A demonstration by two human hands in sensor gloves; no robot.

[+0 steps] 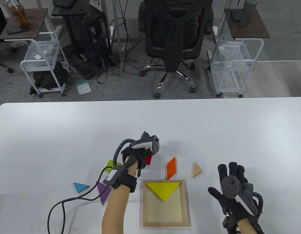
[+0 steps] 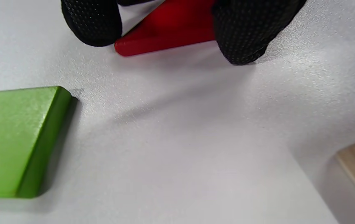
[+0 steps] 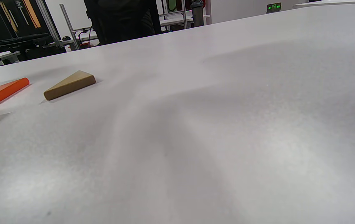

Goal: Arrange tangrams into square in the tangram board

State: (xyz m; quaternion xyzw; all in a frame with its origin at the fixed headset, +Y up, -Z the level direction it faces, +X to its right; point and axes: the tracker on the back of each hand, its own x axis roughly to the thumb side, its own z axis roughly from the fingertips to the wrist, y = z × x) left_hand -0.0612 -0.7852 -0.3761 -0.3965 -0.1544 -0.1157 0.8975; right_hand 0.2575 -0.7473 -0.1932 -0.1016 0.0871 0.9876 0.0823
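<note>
Picking up the red piece
Left hand (image 1: 138, 156) fingers (image 2: 242, 34) pinch the red triangle (image 2: 168, 34); right hand (image 1: 234, 187) spread, idle. Next: carry it into the board (image 1: 166, 223) beside the yellow triangle (image 1: 163, 190).

Beyond the white table (image 1: 150, 117), grey carpet (image 1: 131, 85) holds a black office chair (image 1: 173, 36) at top centre, white wire carts (image 1: 42, 63) at both sides, and tangled cables (image 1: 121, 58).
</note>
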